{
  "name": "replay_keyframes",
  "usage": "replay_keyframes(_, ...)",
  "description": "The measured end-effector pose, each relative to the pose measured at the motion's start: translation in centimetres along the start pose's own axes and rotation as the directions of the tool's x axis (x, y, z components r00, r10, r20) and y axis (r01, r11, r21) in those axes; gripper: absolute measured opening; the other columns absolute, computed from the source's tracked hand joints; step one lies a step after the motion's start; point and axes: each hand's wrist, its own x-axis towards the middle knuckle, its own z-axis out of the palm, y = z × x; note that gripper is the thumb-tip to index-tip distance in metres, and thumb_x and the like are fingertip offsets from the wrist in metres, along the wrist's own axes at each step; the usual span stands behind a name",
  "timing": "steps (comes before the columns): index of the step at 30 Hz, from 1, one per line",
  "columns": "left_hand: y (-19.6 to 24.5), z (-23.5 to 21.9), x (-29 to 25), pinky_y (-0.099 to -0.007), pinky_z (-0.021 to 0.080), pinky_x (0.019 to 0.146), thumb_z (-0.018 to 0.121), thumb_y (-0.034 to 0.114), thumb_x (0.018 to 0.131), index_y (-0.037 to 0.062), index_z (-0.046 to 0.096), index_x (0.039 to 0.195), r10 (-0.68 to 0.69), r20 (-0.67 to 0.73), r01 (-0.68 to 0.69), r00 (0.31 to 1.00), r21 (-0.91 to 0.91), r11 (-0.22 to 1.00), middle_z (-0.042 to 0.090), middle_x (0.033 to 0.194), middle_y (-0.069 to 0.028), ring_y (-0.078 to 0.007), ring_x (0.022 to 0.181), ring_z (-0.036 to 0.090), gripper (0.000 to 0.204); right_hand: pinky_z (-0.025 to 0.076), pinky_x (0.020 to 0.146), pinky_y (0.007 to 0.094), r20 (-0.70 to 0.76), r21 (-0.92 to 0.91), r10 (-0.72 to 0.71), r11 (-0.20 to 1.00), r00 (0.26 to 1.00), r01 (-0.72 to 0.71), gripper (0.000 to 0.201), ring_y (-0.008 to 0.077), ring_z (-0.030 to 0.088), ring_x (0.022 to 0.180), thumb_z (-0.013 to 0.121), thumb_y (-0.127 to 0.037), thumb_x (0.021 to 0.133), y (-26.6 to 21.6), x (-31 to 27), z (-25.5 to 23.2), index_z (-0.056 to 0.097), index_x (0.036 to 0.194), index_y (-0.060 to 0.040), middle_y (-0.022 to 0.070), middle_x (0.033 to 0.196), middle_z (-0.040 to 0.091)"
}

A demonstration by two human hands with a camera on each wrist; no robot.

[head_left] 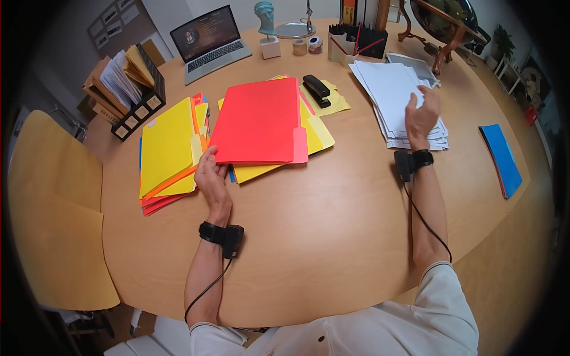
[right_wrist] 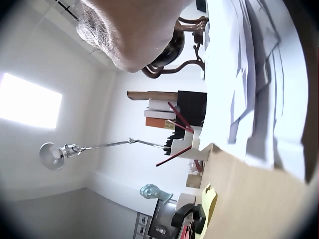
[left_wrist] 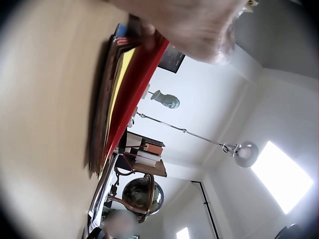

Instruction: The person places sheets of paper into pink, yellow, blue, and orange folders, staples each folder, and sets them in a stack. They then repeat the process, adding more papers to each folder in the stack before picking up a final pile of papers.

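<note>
My left hand [head_left: 212, 181] is at the near left corner of a red folder [head_left: 258, 121], its fingers touching the edge. The folder lies on a stack of yellow folders [head_left: 320, 133]; from the left wrist, its red side [left_wrist: 137, 84] shows above a yellow layer. Over a pile of white paper sheets [head_left: 386, 101] my right hand [head_left: 423, 115] is raised, fingers loosely bent and nothing held. In the right wrist view the sheets [right_wrist: 254, 84] lie with uneven, slightly curled edges beside that hand [right_wrist: 134, 30].
Left of the red folder lies another stack of yellow folders [head_left: 169, 145]. A black stapler [head_left: 316, 90] rests on yellow paper behind. A file holder [head_left: 139, 113], laptop [head_left: 211, 44], bust [head_left: 267, 29], pen holder [head_left: 344, 47] and globe [head_left: 445, 18] stand farther back. A blue folder [head_left: 500, 157] lies far right.
</note>
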Motion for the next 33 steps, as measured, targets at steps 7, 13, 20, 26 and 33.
replay_keyframes(7,0.4,0.8,-0.6,-0.0311,0.056,0.090,0.070,0.002,0.093,-0.0020,0.031,0.149,0.058,0.004,-0.058,0.998,0.119,0.991,0.067,0.118,-0.0176,-0.0179,0.106,0.066,0.069,0.053,0.066,0.0326,0.538,0.618,-0.036,0.696,0.842,-0.366,0.013,0.0240,0.068,0.068,0.072,-0.010,0.087,-11.0,-3.4,-0.3,0.071,0.092,0.0017,0.0150,0.077,0.071)
replay_keyframes(13,0.2,0.1,-0.5,-0.0276,0.057,0.081,0.072,0.004,0.093,0.0024,0.032,0.151,0.125,-0.006,-0.122,0.992,0.183,0.975,0.070,0.114,-0.0144,-0.0154,0.099,0.068,0.070,0.053,0.066,0.0419,0.777,0.501,-0.271,0.812,0.568,-0.299,0.027,0.0329,0.069,0.071,0.075,-0.032,0.086,-17.3,-8.1,-3.9,0.076,0.089,-0.0049,0.0141,0.079,0.073)
replay_keyframes(20,1.0,1.0,-1.0,-0.0219,0.055,0.066,0.071,0.008,0.095,-0.0044,0.064,0.117,0.008,0.149,-0.021,0.989,0.092,0.996,0.074,0.093,-0.0095,-0.0119,0.078,0.070,0.026,0.051,0.065,0.0447,0.740,0.549,-0.342,0.804,0.580,-0.227,0.027,0.0323,0.069,0.072,0.077,-0.033,0.085,-17.9,-8.2,-4.1,0.073,0.093,-0.0077,0.0117,0.076,0.071)
replay_keyframes(26,0.8,1.4,-1.2,-0.0216,0.053,0.060,0.065,0.015,0.101,-0.0029,0.064,0.108,0.007,0.176,-0.023,0.984,0.085,0.996,0.074,0.088,-0.0100,-0.0157,0.068,0.072,0.019,0.052,0.068,0.0440,0.707,0.572,-0.307,0.778,0.637,-0.261,0.024,0.0323,0.068,0.075,0.074,-0.026,0.086,-17.6,-8.8,-3.7,0.073,0.098,-0.0059,0.0134,0.083,0.071)
replay_keyframes(33,2.7,-0.6,1.3,-0.0249,0.051,0.051,0.058,0.014,0.105,0.0004,0.053,0.121,0.184,-0.164,-0.183,0.969,0.025,0.983,0.069,0.091,-0.0098,-0.0159,0.063,0.068,0.021,0.054,0.072,0.0410,0.638,0.605,-0.169,0.714,0.751,-0.352,0.017,0.0334,0.068,0.076,0.069,-0.005,0.084,-16.3,-9.9,-1.5,0.070,0.099,0.0034,0.0204,0.089,0.070)
